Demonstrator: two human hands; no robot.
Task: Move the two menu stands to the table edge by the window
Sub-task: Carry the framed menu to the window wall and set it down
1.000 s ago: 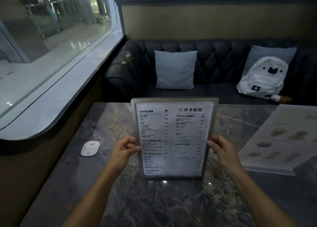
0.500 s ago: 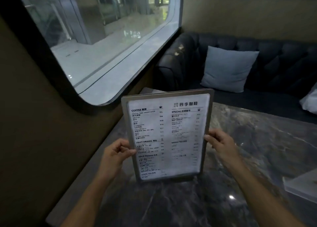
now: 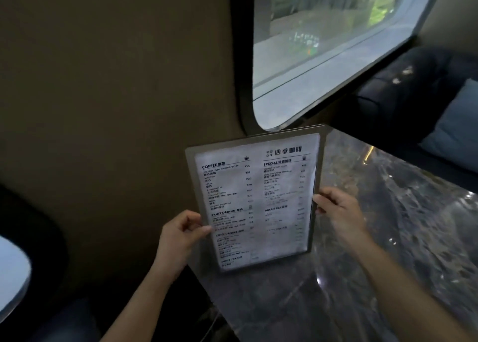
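A framed menu stand (image 3: 256, 199) with a white drinks list is upright in the middle of the head view, over the left edge of the dark marble table (image 3: 388, 238). My left hand (image 3: 178, 235) grips its left rim. My right hand (image 3: 336, 209) grips its right rim. Its bottom edge is at or just above the tabletop; I cannot tell which. The window (image 3: 323, 44) is just beyond it on the wall. The second menu stand is out of view.
A brown wall (image 3: 116, 96) runs along the table's left edge under the window. A dark sofa (image 3: 403, 88) with a blue cushion (image 3: 457, 129) stands behind the table at the right. Another window corner (image 3: 10, 272) shows at the far left.
Both hands have carried the menu stand leftward to the table's window-side edge. The view has swung left, so the second menu stand and backpack have left the frame.
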